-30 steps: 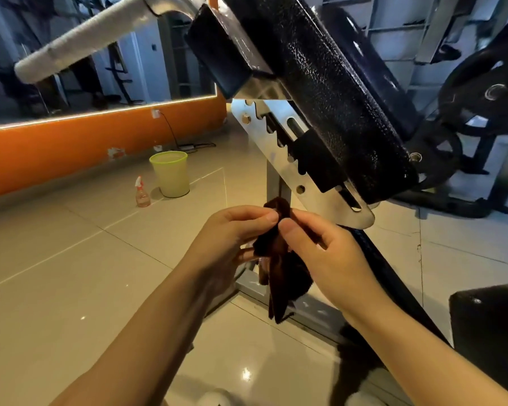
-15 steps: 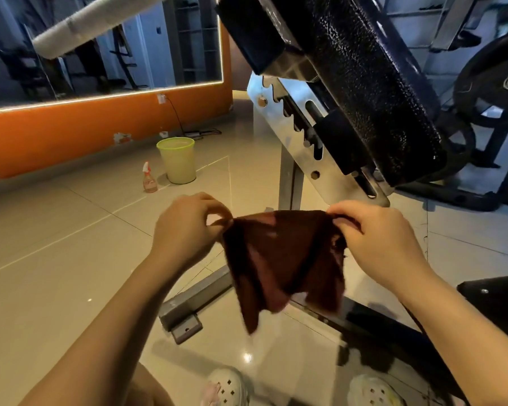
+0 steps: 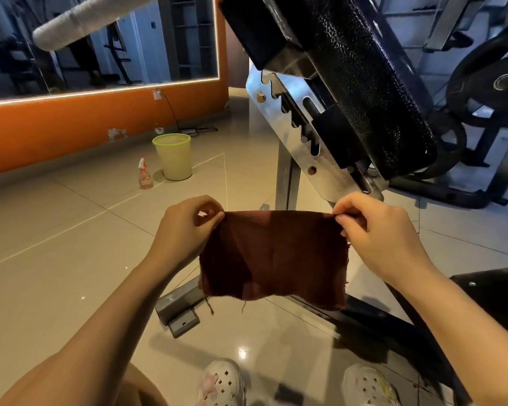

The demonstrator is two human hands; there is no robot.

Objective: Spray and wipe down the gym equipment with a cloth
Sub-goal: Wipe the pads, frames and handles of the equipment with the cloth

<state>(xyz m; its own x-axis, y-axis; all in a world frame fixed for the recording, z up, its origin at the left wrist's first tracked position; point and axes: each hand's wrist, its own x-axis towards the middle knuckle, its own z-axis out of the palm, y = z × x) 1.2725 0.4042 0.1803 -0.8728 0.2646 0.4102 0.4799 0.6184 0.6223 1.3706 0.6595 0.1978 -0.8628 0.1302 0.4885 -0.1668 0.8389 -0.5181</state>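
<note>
Cloth [image 3: 273, 259] now spread flat; both hands pinch top corners; bench pad [image 3: 364, 83] top cut off.

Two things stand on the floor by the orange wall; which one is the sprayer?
The small pinkish spray bottle with the white trigger top; the taller green bin beside it is open-topped.

No text, label, brand, number or sign can be read anywhere in the view. Nothing legible is carried by the spray bottle [image 3: 145, 174], the bin [image 3: 174, 156] or the weight plate [image 3: 493, 83]; any marks there are too small or blurred.
</note>
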